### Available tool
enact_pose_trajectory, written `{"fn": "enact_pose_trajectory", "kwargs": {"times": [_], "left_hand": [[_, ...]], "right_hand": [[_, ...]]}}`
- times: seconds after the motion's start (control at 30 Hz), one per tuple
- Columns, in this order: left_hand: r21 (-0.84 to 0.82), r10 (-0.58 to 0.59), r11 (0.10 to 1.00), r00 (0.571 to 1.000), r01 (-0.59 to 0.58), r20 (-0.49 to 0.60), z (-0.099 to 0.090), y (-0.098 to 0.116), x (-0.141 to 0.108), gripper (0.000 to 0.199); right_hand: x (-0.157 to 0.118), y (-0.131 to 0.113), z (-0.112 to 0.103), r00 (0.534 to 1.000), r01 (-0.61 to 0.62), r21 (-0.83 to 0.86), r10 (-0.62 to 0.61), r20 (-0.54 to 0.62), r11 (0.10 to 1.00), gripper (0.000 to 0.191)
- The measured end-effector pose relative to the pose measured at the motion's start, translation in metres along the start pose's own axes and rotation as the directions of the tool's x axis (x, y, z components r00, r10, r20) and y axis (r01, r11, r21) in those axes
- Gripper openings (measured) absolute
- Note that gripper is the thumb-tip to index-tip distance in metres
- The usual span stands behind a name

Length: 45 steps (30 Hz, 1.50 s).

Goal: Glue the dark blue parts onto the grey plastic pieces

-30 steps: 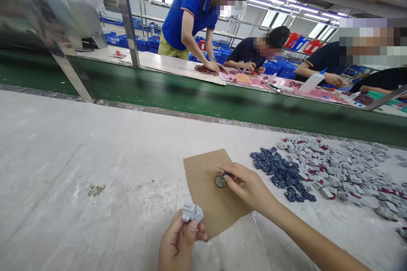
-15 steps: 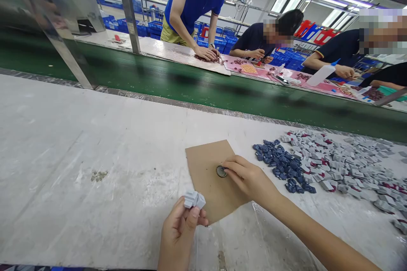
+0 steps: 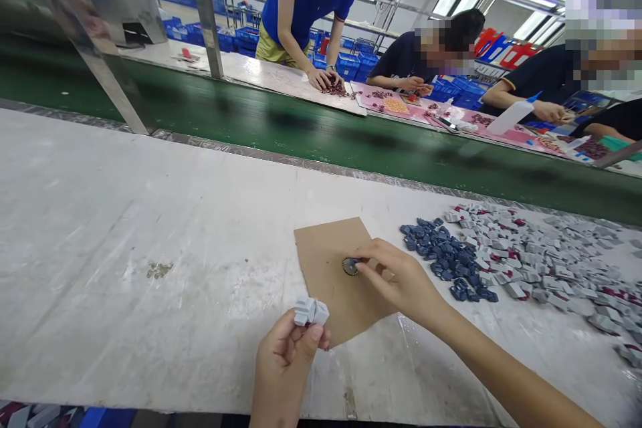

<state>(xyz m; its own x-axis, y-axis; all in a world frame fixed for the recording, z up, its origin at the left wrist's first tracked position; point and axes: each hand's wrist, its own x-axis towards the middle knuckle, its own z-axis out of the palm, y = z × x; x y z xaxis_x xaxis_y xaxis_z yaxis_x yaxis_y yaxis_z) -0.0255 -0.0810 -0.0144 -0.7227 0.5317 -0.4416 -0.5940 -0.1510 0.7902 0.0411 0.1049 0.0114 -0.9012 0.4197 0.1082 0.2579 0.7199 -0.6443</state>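
Note:
My left hand is closed around a light grey blocky plastic piece, held up near the front edge of a brown cardboard sheet. Over the cardboard, my right hand pinches a small dark blue plastic piece, mostly covered by the fingers. The blue piece is at the rim of a small round dish like a bottle cap, which lies on the cardboard. Whether the piece touches what is in the cap, I cannot tell.
Right of the cardboard lie a pile of dark blue pieces and a larger pile of grey and maroon pieces. A green conveyor belt runs behind the white table. Several co-workers handle small parts beyond it, near a white bottle.
The blue piece now shows between my right fingertips at the cap, after being hidden. My left hand with the grey piece has shifted only slightly. The standing co-worker's hands have moved a little.

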Motion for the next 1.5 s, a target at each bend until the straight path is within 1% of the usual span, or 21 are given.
{"fn": "enact_pose_trajectory", "kwargs": {"times": [0.03, 0.07, 0.13, 0.17, 0.23, 0.27, 0.37, 0.43, 0.5, 0.57, 0.67, 0.77, 0.87, 0.93, 0.97, 1.03, 1.1, 1.2, 1.33, 1.43, 1.5], "left_hand": [[0.004, 0.006, 1.0, 1.0, -0.006, 0.004, 0.0, 0.0, -0.001, 0.03], [0.012, 0.016, 1.0, 1.0, -0.016, 0.011, 0.001, 0.0, -0.001, 0.028], [0.015, 0.034, 0.999, 0.999, -0.035, 0.032, 0.003, 0.002, -0.005, 0.026], [0.0, 0.039, 0.999, 0.998, -0.039, 0.045, 0.004, 0.003, -0.007, 0.025], [-0.051, 0.057, 0.997, 0.996, -0.054, 0.073, 0.008, 0.006, -0.013, 0.022], [-0.076, 0.075, 0.995, 0.993, -0.068, 0.088, 0.011, 0.009, -0.016, 0.02], [-0.114, 0.129, 0.987, 0.985, -0.116, 0.112, 0.018, 0.016, -0.023, 0.016], [-0.107, 0.154, 0.984, 0.98, -0.141, 0.123, 0.02, 0.019, -0.026, 0.014], [-0.085, 0.168, 0.984, 0.977, -0.158, 0.13, 0.02, 0.02, -0.027, 0.014], [-0.051, 0.171, 0.985, 0.976, -0.166, 0.136, 0.019, 0.02, -0.028, 0.014], [-0.001, 0.165, 0.986, 0.976, -0.167, 0.146, 0.019, 0.02, -0.031, 0.014], [0.028, 0.175, 0.983, 0.975, -0.18, 0.134, 0.021, 0.021, -0.034, 0.013], [0.021, 0.179, 0.983, 0.978, -0.182, 0.104, 0.021, 0.019, -0.033, 0.014], [0.026, 0.183, 0.982, 0.981, -0.185, 0.07, 0.019, 0.015, -0.029, 0.016], [0.039, 0.185, 0.982, 0.982, -0.187, 0.047, 0.016, 0.013, -0.025, 0.017], [0.085, 0.184, 0.98, 0.983, -0.183, -0.01, 0.011, 0.007, -0.017, 0.019], [0.129, 0.174, 0.977, 0.983, -0.167, -0.05, 0.006, 0.001, -0.01, 0.021], [0.165, 0.177, 0.972, 0.983, -0.166, -0.054, 0.001, -0.004, -0.004, 0.021], [0.175, 0.192, 0.967, 0.981, -0.184, -0.033, 0.001, -0.004, -0.004, 0.021], [0.163, 0.179, 0.972, 0.983, -0.171, -0.035, 0.002, -0.003, -0.004, 0.02], [0.149, 0.178, 0.974, 0.983, -0.171, -0.035, 0.002, -0.002, -0.004, 0.021]], "right_hand": [[-0.001, -0.007, -0.003, 0.995, -0.097, 0.141, 0.095, 0.019, 0.985, 0.017], [-0.002, -0.014, -0.005, 0.98, -0.2, 0.285, 0.188, 0.068, 0.937, 0.016], [-0.005, -0.028, -0.011, 0.921, -0.389, 0.517, 0.323, 0.217, 0.762, 0.018], [-0.007, -0.035, -0.013, 0.888, -0.459, 0.593, 0.356, 0.291, 0.661, 0.019], [-0.01, -0.046, -0.016, 0.833, -0.55, 0.677, 0.383, 0.4, 0.49, 0.022], [-0.012, -0.051, -0.017, 0.816, -0.573, 0.699, 0.383, 0.434, 0.428, 0.022], [-0.017, -0.058, -0.02, 0.807, -0.582, 0.741, 0.354, 0.473, 0.336, 0.022], [-0.02, -0.06, -0.02, 0.827, -0.556, 0.755, 0.321, 0.462, 0.346, 0.019], [-0.024, -0.061, -0.02, 0.863, -0.504, 0.753, 0.292, 0.413, 0.423, 0.015], [-0.028, -0.064, -0.02, 0.917, -0.399, 0.724, 0.256, 0.306, 0.563, 0.011], [-0.033, -0.073, -0.021, 0.986, -0.169, 0.601, 0.136, 0.101, 0.781, 0.011], [-0.036, -0.081, -0.025, 1.0, 0.031, 0.45, -0.026, -0.017, 0.892, 0.018], [-0.032, -0.074, -0.027, 0.979, 0.173, 0.237, -0.141, -0.149, 0.956, 0.019], [-0.025, -0.055, -0.025, 0.947, 0.227, 0.005, -0.22, -0.236, 0.974, 0.018], [-0.021, -0.042, -0.022, 0.936, 0.236, -0.11, -0.256, -0.24, 0.966, 0.018], [-0.013, -0.016, -0.014, 0.94, 0.241, -0.278, -0.295, -0.172, 0.93, 0.019], [-0.008, 0.004, -0.004, 0.949, 0.249, -0.366, -0.302, -0.092, 0.897, 0.021], [-0.008, 0.018, 0.009, 0.939, 0.277, -0.436, -0.337, -0.065, 0.856, 0.023], [-0.009, 0.016, 0.015, 0.935, 0.295, -0.494, -0.353, -0.025, 0.818, 0.026], [-0.008, 0.016, 0.015, 0.947, 0.292, -0.479, -0.321, 0.023, 0.828, 0.028], [-0.007, 0.015, 0.012, 0.952, 0.279, -0.434, -0.306, 0.008, 0.857, 0.028]]}}
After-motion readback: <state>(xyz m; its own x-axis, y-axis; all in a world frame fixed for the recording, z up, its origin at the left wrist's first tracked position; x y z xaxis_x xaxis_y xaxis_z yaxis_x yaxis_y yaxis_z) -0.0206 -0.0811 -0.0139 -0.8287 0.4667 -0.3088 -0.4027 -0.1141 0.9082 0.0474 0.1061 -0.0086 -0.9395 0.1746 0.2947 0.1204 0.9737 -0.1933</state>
